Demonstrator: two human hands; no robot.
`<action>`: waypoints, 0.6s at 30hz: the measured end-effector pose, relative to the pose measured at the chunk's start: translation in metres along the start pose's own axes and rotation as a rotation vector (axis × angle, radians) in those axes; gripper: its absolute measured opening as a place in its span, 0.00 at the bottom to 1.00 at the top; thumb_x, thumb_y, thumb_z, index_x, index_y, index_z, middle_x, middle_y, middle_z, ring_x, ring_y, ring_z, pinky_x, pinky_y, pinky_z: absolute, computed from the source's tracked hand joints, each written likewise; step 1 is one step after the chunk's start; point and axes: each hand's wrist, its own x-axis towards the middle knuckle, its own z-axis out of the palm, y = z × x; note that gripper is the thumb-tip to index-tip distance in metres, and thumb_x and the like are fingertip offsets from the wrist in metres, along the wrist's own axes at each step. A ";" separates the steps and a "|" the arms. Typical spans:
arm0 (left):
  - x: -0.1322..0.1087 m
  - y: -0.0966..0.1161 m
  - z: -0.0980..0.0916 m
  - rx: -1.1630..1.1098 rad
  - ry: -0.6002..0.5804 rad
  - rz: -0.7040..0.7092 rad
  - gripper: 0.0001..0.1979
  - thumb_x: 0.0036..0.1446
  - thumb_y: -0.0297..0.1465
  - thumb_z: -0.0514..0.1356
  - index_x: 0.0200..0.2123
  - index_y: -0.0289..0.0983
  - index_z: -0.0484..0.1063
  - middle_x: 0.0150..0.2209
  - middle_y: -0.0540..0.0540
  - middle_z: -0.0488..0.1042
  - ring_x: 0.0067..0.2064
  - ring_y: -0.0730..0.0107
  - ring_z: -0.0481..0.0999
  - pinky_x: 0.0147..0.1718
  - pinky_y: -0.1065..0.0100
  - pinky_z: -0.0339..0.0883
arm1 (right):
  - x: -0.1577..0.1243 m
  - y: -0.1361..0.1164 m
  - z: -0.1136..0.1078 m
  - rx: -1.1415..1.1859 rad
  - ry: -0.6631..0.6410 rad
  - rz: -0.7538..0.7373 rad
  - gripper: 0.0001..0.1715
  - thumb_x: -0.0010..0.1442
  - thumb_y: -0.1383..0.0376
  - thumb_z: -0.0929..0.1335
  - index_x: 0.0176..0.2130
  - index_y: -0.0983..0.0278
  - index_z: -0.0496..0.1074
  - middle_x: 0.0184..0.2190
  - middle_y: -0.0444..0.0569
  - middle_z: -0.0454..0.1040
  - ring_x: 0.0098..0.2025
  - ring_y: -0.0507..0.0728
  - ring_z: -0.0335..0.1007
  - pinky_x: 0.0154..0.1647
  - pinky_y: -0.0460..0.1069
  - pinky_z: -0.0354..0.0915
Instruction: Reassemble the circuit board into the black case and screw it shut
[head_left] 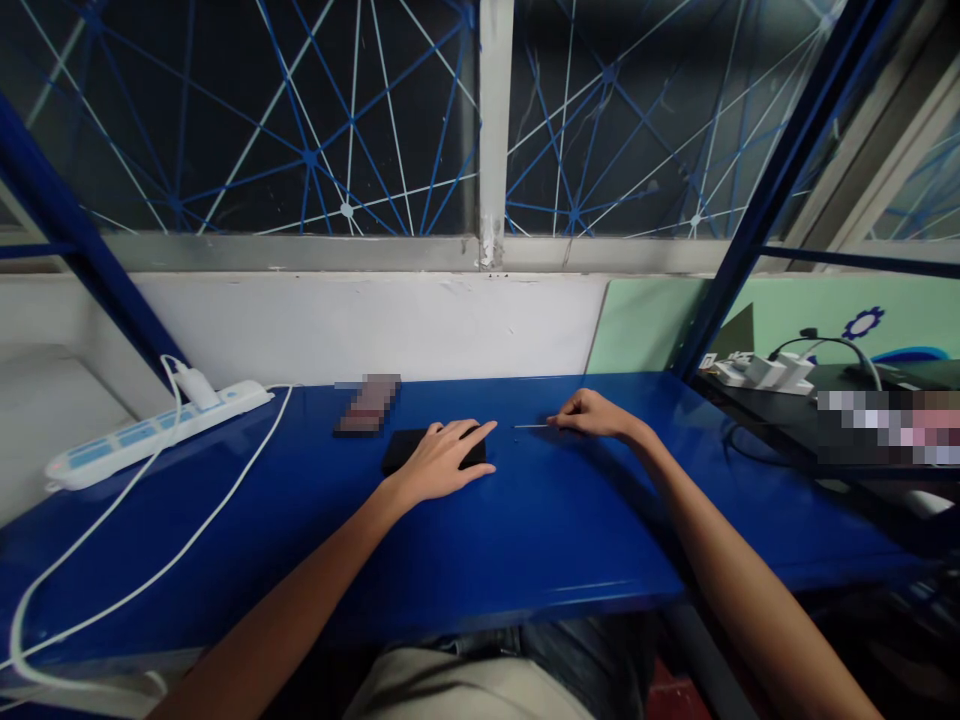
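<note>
My left hand (442, 458) lies flat, fingers stretched out, on a black rectangular object (401, 449) that rests on the blue table (525, 530). My right hand (592, 413) is closed in a pinch on the end of a thin metal pin-like tool (531, 426), whose tip points left and sits just above or on the table surface. The two hands are a short way apart near the table's middle.
A white power strip (150, 428) with a plugged charger and white cable (112, 560) lies at the left. A blurred flat item (367, 404) sits behind the black object. White adapters (765, 372) and a cable lie on a dark surface at the right.
</note>
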 end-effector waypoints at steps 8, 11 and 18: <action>0.000 -0.001 0.000 -0.003 -0.008 0.003 0.31 0.65 0.51 0.47 0.67 0.49 0.48 0.63 0.40 0.61 0.62 0.49 0.60 0.56 0.48 0.54 | -0.002 0.005 -0.006 -0.091 -0.026 0.046 0.20 0.53 0.55 0.67 0.20 0.67 0.75 0.13 0.43 0.65 0.15 0.47 0.54 0.18 0.45 0.51; 0.000 0.000 -0.001 -0.001 -0.019 -0.005 0.31 0.65 0.51 0.47 0.67 0.49 0.48 0.64 0.40 0.60 0.63 0.49 0.60 0.56 0.48 0.54 | -0.002 0.003 -0.006 -0.108 -0.036 0.054 0.19 0.53 0.56 0.67 0.21 0.67 0.75 0.13 0.44 0.66 0.16 0.48 0.55 0.18 0.45 0.52; 0.000 0.000 -0.001 -0.002 -0.011 0.004 0.31 0.65 0.52 0.47 0.67 0.49 0.48 0.63 0.40 0.61 0.62 0.49 0.61 0.56 0.49 0.55 | -0.001 0.005 -0.003 -0.090 -0.053 0.050 0.18 0.52 0.57 0.67 0.22 0.67 0.76 0.13 0.45 0.67 0.16 0.48 0.57 0.18 0.45 0.53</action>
